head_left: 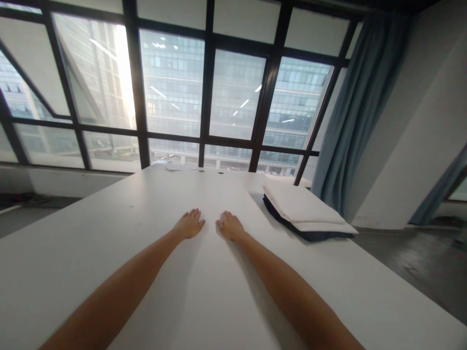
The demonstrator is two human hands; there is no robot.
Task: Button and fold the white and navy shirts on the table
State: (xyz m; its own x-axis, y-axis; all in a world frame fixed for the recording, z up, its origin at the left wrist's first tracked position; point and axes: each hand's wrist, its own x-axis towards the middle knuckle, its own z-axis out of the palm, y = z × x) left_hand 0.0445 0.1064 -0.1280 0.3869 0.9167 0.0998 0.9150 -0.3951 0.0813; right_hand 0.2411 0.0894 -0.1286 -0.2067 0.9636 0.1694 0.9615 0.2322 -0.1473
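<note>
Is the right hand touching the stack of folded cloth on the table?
Apart. The head view shows bare white table between the right hand and the folded cloth stack.

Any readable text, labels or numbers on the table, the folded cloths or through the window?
None readable: the white table, the stack of folded white and dark cloths, both flat hands (left hand, right hand) and the building behind the window show no legible writing.

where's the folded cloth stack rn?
Head view: the folded cloth stack lies on the white table toward its right edge, apart from the right hand, near the blue curtain.
</note>
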